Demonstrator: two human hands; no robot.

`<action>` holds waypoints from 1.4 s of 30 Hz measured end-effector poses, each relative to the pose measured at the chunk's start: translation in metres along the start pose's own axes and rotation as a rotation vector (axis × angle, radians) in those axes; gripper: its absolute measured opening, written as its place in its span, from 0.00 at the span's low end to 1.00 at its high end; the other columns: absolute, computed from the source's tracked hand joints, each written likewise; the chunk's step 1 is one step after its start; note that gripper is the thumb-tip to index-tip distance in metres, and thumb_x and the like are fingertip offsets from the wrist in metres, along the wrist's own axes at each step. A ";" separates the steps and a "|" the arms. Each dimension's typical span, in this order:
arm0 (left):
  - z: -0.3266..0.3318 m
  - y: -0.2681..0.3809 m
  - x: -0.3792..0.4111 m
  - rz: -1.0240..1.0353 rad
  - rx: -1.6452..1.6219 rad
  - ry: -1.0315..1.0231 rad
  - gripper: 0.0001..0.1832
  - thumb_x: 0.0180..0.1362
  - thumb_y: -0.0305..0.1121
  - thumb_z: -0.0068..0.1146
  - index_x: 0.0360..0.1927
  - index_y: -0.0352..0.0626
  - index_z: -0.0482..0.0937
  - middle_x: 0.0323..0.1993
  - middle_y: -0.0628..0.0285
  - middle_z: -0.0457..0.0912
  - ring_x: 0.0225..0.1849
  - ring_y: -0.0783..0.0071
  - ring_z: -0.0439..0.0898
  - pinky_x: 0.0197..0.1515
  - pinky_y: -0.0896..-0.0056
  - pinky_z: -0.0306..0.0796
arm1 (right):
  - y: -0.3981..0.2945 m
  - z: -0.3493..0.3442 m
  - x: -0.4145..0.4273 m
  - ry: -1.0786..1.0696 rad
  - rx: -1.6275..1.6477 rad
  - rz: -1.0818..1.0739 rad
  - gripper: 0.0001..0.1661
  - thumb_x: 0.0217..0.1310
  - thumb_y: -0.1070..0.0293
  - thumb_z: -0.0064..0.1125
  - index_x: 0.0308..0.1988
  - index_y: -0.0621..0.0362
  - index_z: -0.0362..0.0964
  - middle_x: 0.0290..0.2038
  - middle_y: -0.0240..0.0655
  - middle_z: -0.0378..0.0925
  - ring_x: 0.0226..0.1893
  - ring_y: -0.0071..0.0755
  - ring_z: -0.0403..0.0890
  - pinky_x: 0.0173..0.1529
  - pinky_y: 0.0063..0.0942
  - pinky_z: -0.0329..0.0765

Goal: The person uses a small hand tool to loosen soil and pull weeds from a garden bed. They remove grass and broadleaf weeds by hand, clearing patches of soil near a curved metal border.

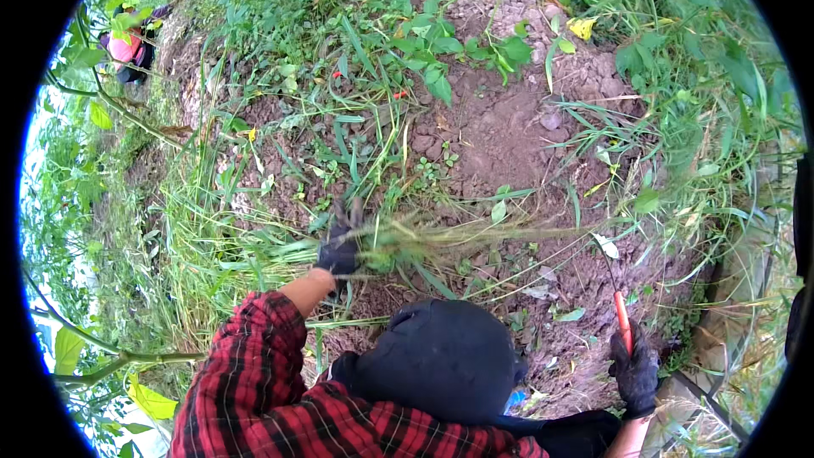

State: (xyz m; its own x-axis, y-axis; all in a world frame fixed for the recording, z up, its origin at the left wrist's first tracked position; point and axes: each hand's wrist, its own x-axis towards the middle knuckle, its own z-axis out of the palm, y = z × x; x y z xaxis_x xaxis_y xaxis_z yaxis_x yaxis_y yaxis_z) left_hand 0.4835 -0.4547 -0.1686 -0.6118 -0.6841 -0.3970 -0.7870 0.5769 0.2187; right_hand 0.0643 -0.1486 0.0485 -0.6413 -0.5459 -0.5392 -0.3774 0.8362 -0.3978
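Observation:
My left hand [341, 245], in a dark glove, is at the middle left with a bunch of long grass [420, 238] in it. The stalks lie crosswise under its fingers, and their right part is blurred by motion. At the lower right my right hand [634, 369], also gloved, is closed around the orange handle [622, 318] of a sickle. The sickle's thin dark blade [612, 270] points up and away over the soil, its tip hard to make out among the stalks. Cut or pulled grass [254, 248] lies piled left of my left hand.
Bare brown soil [502, 133] spreads ahead, with leafy weeds [439, 44] beyond. A branch [127, 356] juts in from the left. A concrete edge [731, 305] runs along the right. Another person [127, 48] is far off at upper left. A dark cloth-covered form [439, 356] is below.

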 end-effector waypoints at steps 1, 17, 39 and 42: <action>-0.002 -0.003 0.008 -0.047 0.015 -0.042 0.23 0.52 0.46 0.47 0.51 0.48 0.70 0.47 0.54 0.73 0.49 0.58 0.71 0.49 0.61 0.65 | 0.002 -0.001 0.000 0.009 -0.019 -0.029 0.21 0.56 0.59 0.52 0.47 0.59 0.66 0.18 0.42 0.70 0.15 0.35 0.74 0.20 0.32 0.67; -0.140 -0.106 0.007 -0.134 0.477 -0.211 0.17 0.51 0.43 0.48 0.42 0.48 0.76 0.42 0.52 0.76 0.43 0.59 0.76 0.43 0.61 0.69 | 0.009 -0.002 0.007 0.065 0.029 -0.045 0.20 0.55 0.61 0.53 0.46 0.58 0.67 0.16 0.43 0.70 0.15 0.38 0.74 0.21 0.34 0.68; -0.083 -0.192 -0.130 0.219 0.571 -1.055 0.14 0.49 0.40 0.53 0.37 0.45 0.78 0.43 0.53 0.76 0.42 0.63 0.76 0.44 0.61 0.69 | 0.048 0.011 -0.017 -0.078 -0.148 0.066 0.23 0.55 0.62 0.53 0.49 0.57 0.64 0.29 0.44 0.72 0.27 0.42 0.73 0.30 0.34 0.70; -0.075 -0.119 -0.039 0.564 0.477 -1.284 0.14 0.48 0.39 0.54 0.36 0.44 0.79 0.43 0.53 0.76 0.42 0.63 0.77 0.44 0.61 0.69 | 0.045 0.010 -0.012 -0.050 -0.137 0.030 0.21 0.56 0.65 0.52 0.50 0.56 0.63 0.20 0.31 0.68 0.16 0.21 0.68 0.20 0.23 0.66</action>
State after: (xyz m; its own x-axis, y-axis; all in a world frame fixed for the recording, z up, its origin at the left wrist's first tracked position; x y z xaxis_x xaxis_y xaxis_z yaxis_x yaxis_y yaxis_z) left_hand 0.5949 -0.5298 -0.1120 -0.1333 0.3819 -0.9146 -0.2198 0.8884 0.4030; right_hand 0.0622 -0.1048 0.0295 -0.6209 -0.5200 -0.5866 -0.4488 0.8493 -0.2779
